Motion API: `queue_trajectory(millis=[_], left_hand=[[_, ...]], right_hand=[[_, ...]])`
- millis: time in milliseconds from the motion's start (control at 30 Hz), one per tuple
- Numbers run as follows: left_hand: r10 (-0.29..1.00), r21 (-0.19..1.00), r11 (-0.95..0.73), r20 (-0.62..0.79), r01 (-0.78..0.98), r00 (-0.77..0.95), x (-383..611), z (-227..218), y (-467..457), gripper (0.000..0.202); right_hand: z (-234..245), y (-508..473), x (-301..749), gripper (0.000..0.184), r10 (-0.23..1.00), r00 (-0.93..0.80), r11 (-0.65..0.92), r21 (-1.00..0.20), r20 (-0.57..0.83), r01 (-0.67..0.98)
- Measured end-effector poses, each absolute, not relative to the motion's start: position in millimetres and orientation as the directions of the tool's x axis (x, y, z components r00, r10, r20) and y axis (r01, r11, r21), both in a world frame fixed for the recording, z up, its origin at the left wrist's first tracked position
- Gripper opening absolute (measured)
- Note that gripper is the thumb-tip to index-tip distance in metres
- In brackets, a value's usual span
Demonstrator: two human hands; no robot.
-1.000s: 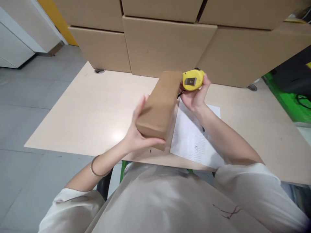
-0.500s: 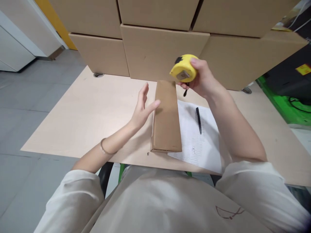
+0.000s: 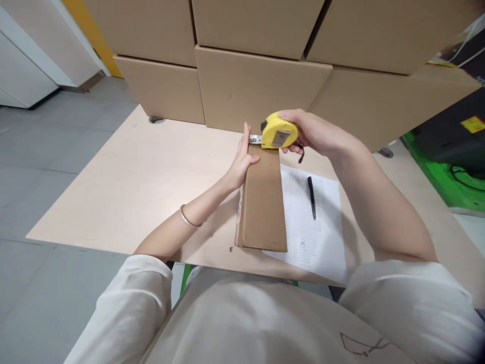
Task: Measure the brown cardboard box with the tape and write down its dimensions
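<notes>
Right grip [image 3: 306, 132] around yellow tape measure [image 3: 280, 130]

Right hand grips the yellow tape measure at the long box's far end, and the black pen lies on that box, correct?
Not quite: the black pen lies on the printed sheet, not on the long box, as the head view shows. The rest stands.

My feed shows a pale table [image 3: 113, 202] on grey floor tiles [image 3: 34, 162]. Behind, I count 2 rows of brown cartons [image 3: 261, 86], 3 across. Left, I see white wall [image 3: 41, 30] beside yellow [image 3: 94, 35]; light gleams off the tabletop.
</notes>
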State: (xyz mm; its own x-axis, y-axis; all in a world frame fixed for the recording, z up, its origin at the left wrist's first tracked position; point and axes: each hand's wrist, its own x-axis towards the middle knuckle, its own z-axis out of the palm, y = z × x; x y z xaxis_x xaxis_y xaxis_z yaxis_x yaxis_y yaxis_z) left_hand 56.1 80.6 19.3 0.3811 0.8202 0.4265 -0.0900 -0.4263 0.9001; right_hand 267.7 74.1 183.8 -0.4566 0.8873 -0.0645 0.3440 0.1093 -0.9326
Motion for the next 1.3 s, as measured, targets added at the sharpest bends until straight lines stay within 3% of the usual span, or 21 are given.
queue_trajectory(millis=[133, 500, 733, 833, 967, 1100, 1167, 1300], left_hand=[[0.848, 0.931, -0.360, 0.352, -0.057, 0.395, 51.6, 18.7, 85.4, 0.123], [0.862, 0.942, -0.330, 0.326, -0.058, 0.387, 52.1, 27.9, 78.0, 0.120], [0.913, 0.961, -0.252, 0.275, -0.111, 0.303, 31.3, 42.6, 62.6, 0.128], [0.946, 0.982, -0.185, 0.185, -0.024, 0.265, 2.6, 64.0, 51.9, 0.117], [0.979, 0.965, -0.028, -0.026, 0.262, 0.200, -27.5, 107.8, 27.3, 0.095], [0.977, 0.861, 0.062, -0.155, 0.505, 0.144, -40.1, 135.8, 13.3, 0.118], [0.971, 0.874, 0.095, -0.186, 0.477, 0.148, -45.4, 137.2, 12.1, 0.123], [0.973, 0.965, 0.098, -0.145, 0.244, 0.182, -48.9, 118.9, 9.4, 0.109]], right_hand=[[175.1, 65.1, 297.2, 0.058, 0.932, -0.359, 0.072, -0.941, -0.055, 0.331], [144.0, 63.6, 292.1, 0.053, 0.977, -0.211, 0.093, -0.965, 0.041, 0.245], [152.0, 54.9, 286.0, 0.055, 0.970, -0.179, 0.174, -0.984, 0.167, 0.027], [156.9, 49.4, 286.4, 0.055, 0.969, -0.139, 0.204, -0.979, 0.205, -0.027], [153.2, 44.3, 292.9, 0.057, 0.967, -0.168, 0.195, -0.981, 0.192, -0.002], [142.8, 39.0, 299.0, 0.061, 0.976, -0.148, 0.165, -0.986, 0.158, 0.036], [139.2, 35.0, 302.9, 0.061, 0.982, -0.125, 0.147, -0.988, 0.141, 0.041], [137.2, 27.7, 313.6, 0.056, 0.983, -0.105, 0.152, -0.988, 0.152, -0.011]])
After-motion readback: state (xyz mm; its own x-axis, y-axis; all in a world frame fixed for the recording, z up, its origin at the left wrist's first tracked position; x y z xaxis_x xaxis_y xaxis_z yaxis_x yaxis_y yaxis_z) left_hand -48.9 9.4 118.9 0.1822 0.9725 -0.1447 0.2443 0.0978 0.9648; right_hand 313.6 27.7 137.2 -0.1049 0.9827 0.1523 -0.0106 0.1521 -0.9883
